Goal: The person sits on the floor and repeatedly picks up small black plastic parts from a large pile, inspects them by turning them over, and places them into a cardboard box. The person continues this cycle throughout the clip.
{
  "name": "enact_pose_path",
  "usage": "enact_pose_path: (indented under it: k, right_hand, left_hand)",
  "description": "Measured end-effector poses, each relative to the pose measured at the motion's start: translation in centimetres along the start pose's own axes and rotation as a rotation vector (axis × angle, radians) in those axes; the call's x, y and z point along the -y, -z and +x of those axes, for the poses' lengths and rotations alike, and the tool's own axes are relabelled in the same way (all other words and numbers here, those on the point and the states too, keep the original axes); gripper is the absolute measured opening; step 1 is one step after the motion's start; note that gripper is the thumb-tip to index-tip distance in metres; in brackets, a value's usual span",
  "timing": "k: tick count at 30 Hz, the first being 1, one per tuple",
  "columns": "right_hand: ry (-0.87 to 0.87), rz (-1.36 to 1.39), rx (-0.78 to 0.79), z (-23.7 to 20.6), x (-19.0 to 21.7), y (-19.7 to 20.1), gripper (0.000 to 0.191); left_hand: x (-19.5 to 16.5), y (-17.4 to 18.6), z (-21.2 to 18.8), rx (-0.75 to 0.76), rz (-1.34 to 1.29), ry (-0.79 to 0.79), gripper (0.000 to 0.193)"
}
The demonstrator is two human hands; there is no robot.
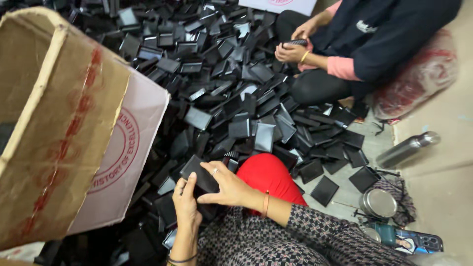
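Cardboard box point(59, 128), left of frame, tipped on its side; its contents cannot be seen. Floor point(443, 172): grey, with a heap of black wallets point(231, 74) filling the upper centre. Lower centre, left hand point(186, 199) is closed around a black wallet point(199, 173); right hand point(227, 186) lies over it, fingers pinching its edge. A co-worker point(374, 34) sits upper right. Steel bottle point(406, 149) lies at right.

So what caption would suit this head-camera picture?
Both hands, left hand and right hand, hold a flat black wallet beside a floor heap of black wallets.
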State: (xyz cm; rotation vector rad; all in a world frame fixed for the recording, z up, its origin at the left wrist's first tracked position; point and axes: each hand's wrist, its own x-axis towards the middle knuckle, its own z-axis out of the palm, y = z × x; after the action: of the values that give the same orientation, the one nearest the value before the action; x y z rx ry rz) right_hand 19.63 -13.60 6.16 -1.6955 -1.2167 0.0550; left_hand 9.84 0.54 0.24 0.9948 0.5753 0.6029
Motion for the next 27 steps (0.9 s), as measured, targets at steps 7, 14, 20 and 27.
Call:
enact_pose_path:
  k: [7, 14, 20, 27]
  right_hand:
    - [-0.220, 0.251, 0.013, -1.7, 2.3, 1.8, 0.059]
    - [-0.255, 0.387, -0.063, -3.2, 0.7, 1.8, 0.054]
    - [-0.146, 0.346, -0.128, -4.3, 0.9, 1.0, 0.050]
    - [-0.421, 0.949, 0.023, -4.0, -1.4, -0.2, 0.067]
  left_hand:
    - [-4.0, -4.2, 0.0, -0.083, -0.095, 0.129, 0.067]
    - [-2.6, -6.9, -1.7, -0.030, -0.046, 0.027, 0.057]
    - [-2.0, -7.6, -3.0, -0.032, -0.018, -0.046, 0.057]
    - [-4.3, -5.8, -2.2, -0.007, -0.216, -0.106, 0.056]
